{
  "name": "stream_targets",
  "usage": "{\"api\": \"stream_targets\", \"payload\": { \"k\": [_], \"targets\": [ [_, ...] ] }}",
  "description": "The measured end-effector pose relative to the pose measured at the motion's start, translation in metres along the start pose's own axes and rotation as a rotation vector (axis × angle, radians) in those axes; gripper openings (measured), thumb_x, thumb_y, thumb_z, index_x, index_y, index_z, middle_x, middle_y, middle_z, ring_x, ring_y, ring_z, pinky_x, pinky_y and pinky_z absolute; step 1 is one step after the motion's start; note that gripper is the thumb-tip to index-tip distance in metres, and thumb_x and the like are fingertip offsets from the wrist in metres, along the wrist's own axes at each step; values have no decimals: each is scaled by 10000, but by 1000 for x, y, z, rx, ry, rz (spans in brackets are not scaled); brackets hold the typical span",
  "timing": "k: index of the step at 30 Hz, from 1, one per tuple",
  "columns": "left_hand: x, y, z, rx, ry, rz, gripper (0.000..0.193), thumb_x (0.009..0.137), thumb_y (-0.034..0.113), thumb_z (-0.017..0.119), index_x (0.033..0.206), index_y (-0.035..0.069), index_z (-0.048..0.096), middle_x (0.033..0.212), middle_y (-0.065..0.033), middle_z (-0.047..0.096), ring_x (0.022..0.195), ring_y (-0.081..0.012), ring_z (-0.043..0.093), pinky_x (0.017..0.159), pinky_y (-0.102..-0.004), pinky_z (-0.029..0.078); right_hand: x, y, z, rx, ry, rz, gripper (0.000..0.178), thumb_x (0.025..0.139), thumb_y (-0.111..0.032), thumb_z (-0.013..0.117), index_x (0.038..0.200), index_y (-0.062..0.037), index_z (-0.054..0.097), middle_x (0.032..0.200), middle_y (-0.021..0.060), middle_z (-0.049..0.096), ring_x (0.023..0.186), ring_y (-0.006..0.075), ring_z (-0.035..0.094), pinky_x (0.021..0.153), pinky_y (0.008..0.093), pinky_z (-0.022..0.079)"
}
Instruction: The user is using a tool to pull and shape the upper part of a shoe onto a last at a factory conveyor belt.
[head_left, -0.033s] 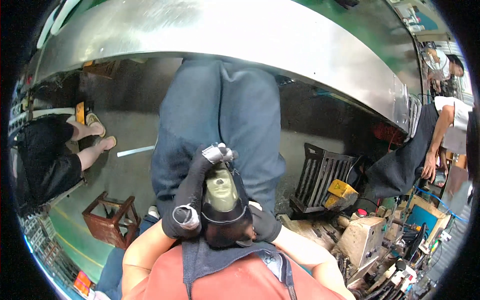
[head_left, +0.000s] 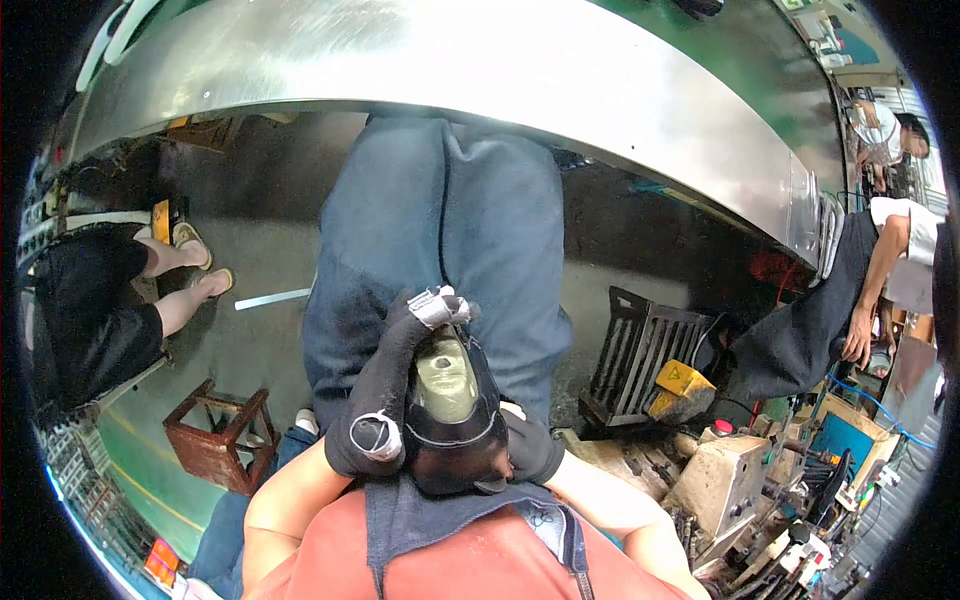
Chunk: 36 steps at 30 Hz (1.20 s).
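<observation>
Apron: dark apron (head_left: 430, 535) over my coral top, right below the work.
Upper on last: black shoe upper (head_left: 450, 465) fitted over an olive shoe last (head_left: 445, 375), lying between my hands, above my lap and close to my belly; top of last bare, small hole in it.
Left grip: my left hand (head_left: 395, 350), black glove, bent closed along the left side of last and upper; silver-taped fingers (head_left: 440, 308) at the far end.
Right grip: my right hand (head_left: 535, 450), dark glove, against the upper's right side; fingers mostly hidden, can't tell how far closed.
Blocking view: both gloves cover the upper's sides; underside hidden.
Lap: dark blue trousers (head_left: 385, 220), knees reaching the bench edge.
Left floor: brown stool (head_left: 215, 430) near my left side; pale strip (head_left: 272, 299) beside my leg.
Right floor: black slatted crate (head_left: 645, 350), yellow housing (head_left: 680, 390) at its right side; grimy machine (head_left: 725, 480) with red button nearer me.
Ahead: long metal bench (head_left: 420, 60) across my front, hiding what's beneath it.
Co-workers: seated person (head_left: 95, 300) in black shorts left; person in white top (head_left: 900, 240) right; another person (head_left: 880, 130) farther off.
</observation>
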<state>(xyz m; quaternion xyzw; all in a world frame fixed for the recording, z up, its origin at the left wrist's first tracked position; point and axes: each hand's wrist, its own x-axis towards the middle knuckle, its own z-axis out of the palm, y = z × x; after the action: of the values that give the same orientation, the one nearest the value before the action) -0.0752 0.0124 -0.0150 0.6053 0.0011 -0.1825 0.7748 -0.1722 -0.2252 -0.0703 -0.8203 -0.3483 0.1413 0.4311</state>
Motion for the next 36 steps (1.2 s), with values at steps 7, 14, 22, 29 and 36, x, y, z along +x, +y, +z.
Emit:
{"api": "stream_targets", "payload": {
  "k": [7,14,22,29,36],
  "targets": [
    [-2,-11,-9,120,-36,9,517,901,149,575,1384,36,429,1381,-191,510,1359,-304,425,1159,-436,276,8,4,-2,28,55,-63,400,809,-384,632,930,-5,587,1143,197,577,1074,379,595,902,453,501],
    [10,-27,-12,-92,37,7,932,812,737,537,1395,18,431,1298,-170,545,1262,-266,490,1071,-398,383,17,6,-1,1,75,-101,434,798,-419,634,922,-5,592,1088,196,586,1065,399,592,891,461,504],
    [28,-53,-26,-209,-62,-106,879,814,807,482,1204,24,564,1037,-102,638,975,-194,617,909,-352,490,28,21,8,-106,116,-143,468,690,-329,694,1065,-52,652,1173,156,611,1149,349,577,915,455,487],
    [41,-56,-33,-332,-115,-128,763,864,735,502,1117,21,597,1000,-96,646,926,-185,629,851,-334,515,44,15,3,-42,213,-152,542,726,-345,696,1200,-95,611,1281,140,570,1235,332,528,984,493,421],
    [62,-4,-15,-149,192,-205,591,997,426,504,1394,-5,428,1251,-163,587,1077,-280,614,970,-406,495,111,-47,-84,783,306,809,479,1024,-452,426,1082,-27,640,892,102,685,812,199,681,686,330,514]
  ]
}}
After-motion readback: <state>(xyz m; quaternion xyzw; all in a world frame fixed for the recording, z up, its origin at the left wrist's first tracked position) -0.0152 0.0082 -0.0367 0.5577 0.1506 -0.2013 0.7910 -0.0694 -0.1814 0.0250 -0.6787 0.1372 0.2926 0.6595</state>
